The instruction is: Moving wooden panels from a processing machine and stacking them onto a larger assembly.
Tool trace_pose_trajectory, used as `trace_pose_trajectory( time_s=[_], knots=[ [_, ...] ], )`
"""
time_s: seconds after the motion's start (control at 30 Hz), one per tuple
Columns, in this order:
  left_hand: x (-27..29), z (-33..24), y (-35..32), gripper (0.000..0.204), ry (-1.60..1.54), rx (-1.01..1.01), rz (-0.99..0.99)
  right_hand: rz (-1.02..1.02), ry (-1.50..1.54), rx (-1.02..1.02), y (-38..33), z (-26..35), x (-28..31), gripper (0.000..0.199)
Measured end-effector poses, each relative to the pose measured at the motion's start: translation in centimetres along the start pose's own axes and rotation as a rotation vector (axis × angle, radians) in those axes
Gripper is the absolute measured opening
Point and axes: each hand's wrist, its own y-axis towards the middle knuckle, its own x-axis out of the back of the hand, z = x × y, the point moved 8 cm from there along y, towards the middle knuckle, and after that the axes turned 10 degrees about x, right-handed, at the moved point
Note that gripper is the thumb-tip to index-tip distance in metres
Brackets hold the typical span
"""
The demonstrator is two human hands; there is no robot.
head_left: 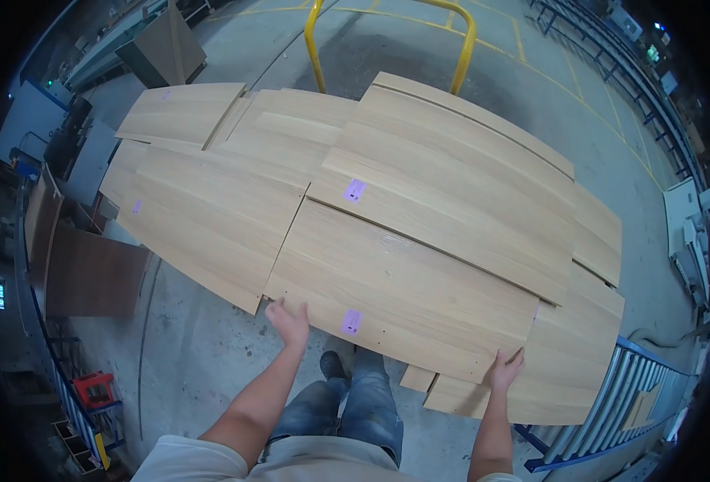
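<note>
**A:** ok so where are our hands? We see the left hand (289, 321) gripping the near edge of the big panel (403, 285) close to its left corner, fingers curled over the top.

**B:** yep, and the right hand (504, 371) pinches the same near edge by the right corner, fingers on top, thumb underneath as far as we can tell. So both hands are closed on that panel, well apart from each other.

**A:** and the panel lies flat on top of a stack of light wood panels. Another panel (451, 169) overlaps its far edge. Two purple labels: one (352, 321) near our edge between the hands, one (355, 190) up on the next panel.

**B:** more panels (202, 201) fan out to the left. A yellow handle (387, 32) sticks up behind the stack, so it's a cart maybe? We can't tell what's under it.

**A:** a blue roller conveyor (612, 402) is at our lower right, just beside the stack. Dark brown boards (90, 277) lean at the left. Concrete floor (202, 369), our shoe (332, 365) right below the panel edge.
</note>
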Motion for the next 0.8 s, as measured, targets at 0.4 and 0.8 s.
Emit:
trace_pose_trajectory(
  time_s=[0.4, 0.8],
  knots=[
    [-4.4, 7.3, 0.8, 0.03, -1.007, 0.892, 0.506, -0.01, -0.033, 0.003, -0.8, 0.5, 0.3, 0.071],
    [-2.2, 10.1, -2.2, 0.028, -0.898, 0.843, 0.602, 0.005, -0.026, 0.005, -5.4, -1.5, 2.8, 0.066]
  ],
)
